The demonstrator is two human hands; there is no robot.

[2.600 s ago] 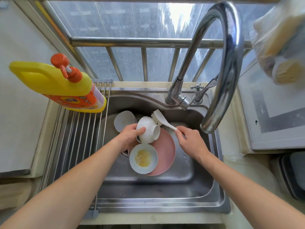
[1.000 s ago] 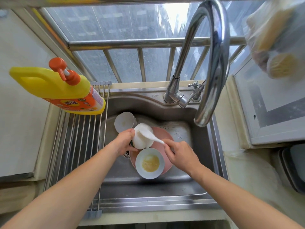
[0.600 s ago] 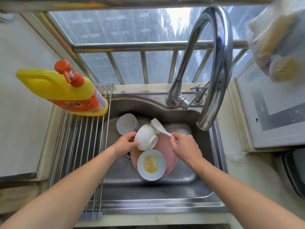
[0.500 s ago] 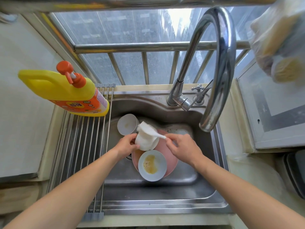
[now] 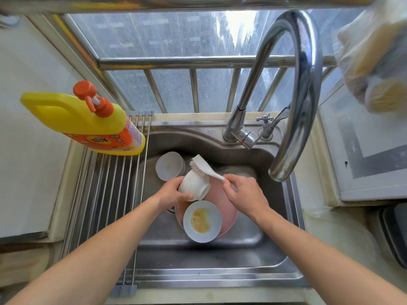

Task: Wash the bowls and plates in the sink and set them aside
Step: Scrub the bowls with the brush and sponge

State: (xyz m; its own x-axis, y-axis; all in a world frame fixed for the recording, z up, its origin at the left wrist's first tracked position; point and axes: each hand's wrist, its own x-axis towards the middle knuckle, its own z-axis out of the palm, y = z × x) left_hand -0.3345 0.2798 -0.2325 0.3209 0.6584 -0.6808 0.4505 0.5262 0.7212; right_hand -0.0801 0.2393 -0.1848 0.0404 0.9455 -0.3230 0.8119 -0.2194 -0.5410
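Observation:
My left hand [image 5: 175, 192] grips a white bowl [image 5: 195, 186], held on its side above the steel sink [image 5: 220, 276]. A white dish brush [image 5: 203, 167] is held by its handle in my right hand [image 5: 242, 194], and its bristles lie against the bowl's outer wall. Below them a pink plate [image 5: 226, 205] lies in the basin. On that plate sits a small white bowl [image 5: 202, 221] with yellow residue inside. A second white bowl [image 5: 169, 166] stands at the back left of the basin.
A yellow detergent bottle [image 5: 88, 122] with an orange pump stands on the roll-up drying rack [image 5: 105, 194] over the sink's left side. The curved tap [image 5: 295, 84] arches over the right of the basin, with no water running. A plastic bag [image 5: 374, 51] hangs at the upper right.
The brush has swept back and forth over the bowl, from inside its mouth to its outer wall. My left hand has kept its grip and turned the bowl slightly.

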